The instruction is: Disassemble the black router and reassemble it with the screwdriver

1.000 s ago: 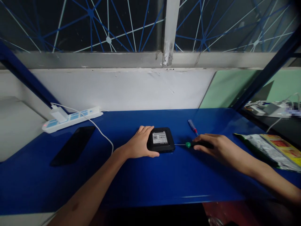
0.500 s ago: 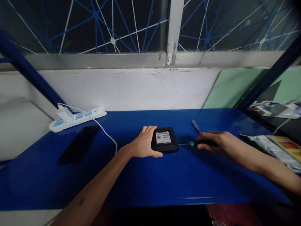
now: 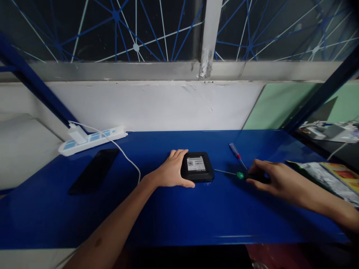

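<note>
My left hand grips the left side of a flat black square device, thumb along its near edge and fingers at the far edge. A white label with a printed code covers part of its top. To the right, my right hand is closed around the black handle of a screwdriver with a green collar. The thin shaft points left, its tip just beside the device's right edge. Behind it lies a second screwdriver with a clear and red handle, its shaft partly hidden by my right hand.
A black phone-like slab lies on the blue tabletop at left. Behind it are a white power strip with a plugged-in adapter and a white cable. A silver and yellow packet sits at right; windows rise behind.
My right hand has drawn the screwdriver to the right and slightly nearer, taking its tip away from the device. My left hand stays on the device.
</note>
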Demonstrator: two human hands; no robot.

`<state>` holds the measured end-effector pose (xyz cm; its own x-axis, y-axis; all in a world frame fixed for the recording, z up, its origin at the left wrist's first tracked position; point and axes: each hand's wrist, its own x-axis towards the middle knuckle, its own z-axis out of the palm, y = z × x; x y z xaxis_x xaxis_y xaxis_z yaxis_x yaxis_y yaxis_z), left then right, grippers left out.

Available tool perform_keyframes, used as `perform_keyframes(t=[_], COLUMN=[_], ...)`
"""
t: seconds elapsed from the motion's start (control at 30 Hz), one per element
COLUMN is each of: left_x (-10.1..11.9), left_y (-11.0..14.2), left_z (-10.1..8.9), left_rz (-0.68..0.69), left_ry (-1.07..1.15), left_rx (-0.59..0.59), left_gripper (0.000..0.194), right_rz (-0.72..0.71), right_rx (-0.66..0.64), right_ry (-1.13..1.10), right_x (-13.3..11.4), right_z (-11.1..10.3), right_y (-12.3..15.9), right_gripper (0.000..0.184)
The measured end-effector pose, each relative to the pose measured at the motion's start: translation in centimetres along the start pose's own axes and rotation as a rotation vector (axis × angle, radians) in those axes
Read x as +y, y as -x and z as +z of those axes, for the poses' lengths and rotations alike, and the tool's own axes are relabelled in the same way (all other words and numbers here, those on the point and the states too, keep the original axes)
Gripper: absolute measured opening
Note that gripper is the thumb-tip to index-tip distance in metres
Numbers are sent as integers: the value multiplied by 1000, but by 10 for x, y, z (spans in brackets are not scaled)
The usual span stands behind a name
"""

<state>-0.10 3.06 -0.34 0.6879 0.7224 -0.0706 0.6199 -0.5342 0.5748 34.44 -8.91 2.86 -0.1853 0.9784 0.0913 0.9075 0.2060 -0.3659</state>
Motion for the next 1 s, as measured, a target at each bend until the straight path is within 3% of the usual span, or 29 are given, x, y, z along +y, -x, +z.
perform_keyframes(t=[0.1,0.23,0.37,0.57,0.77,0.9,1.0], left_x=[0,-2,-4,3,4,3,5], left_y=[1,1,1,4,4,4,4], left_z=[0,1,1,-3,-3,-1,-2], left_rz=[6,12,-8,-26,-21,45,67], left_ry=[15,-19,-34,-47,-18,-15,-19], left_rx=[6,14,9,-7,-2,42,44], left_gripper=[131,130,131,132,130,121,117], right_rz=[73,123,108,260,253,267,219], right_rx=[-56,23,96,183,213,254,362], right_ry=[22,40,66,299,416,450,320], right_x=[5,1,-12,-32,-39,-40,-47], right_z=[2,11,26,43,57,54,44], right_y=[8,7,-5,-33,-43,-43,-49], right_gripper=[23,21,21,21,20,27,35])
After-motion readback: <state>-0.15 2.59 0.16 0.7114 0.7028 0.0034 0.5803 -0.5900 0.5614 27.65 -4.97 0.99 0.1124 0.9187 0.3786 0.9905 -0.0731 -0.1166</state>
